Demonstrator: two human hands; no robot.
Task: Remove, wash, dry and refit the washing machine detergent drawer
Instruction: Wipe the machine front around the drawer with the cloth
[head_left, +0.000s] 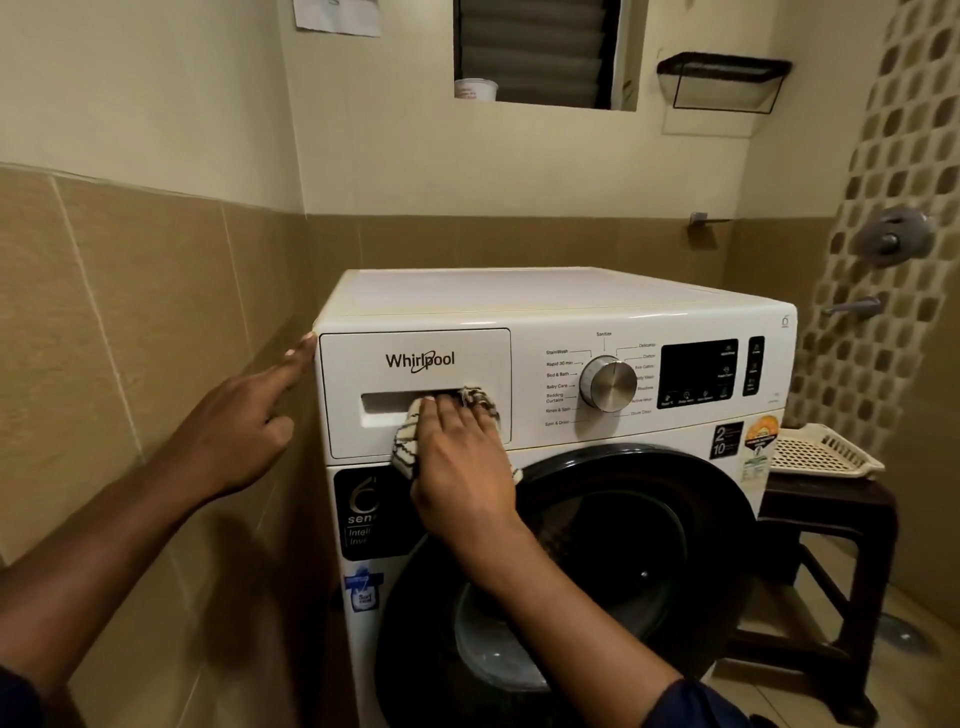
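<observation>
Likely a final wipe: right hand (462, 460), grip flat, presses a cloth (406, 448) on the seated drawer (478, 353), left hand (241, 423), grip loose, steadies the machine (545, 293); next, lift away.

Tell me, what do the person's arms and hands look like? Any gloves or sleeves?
No gloves or watch: the left hand and right hand are bare. The left sleeve and right sleeve, both dark blue, reach only to about the elbows.
</observation>
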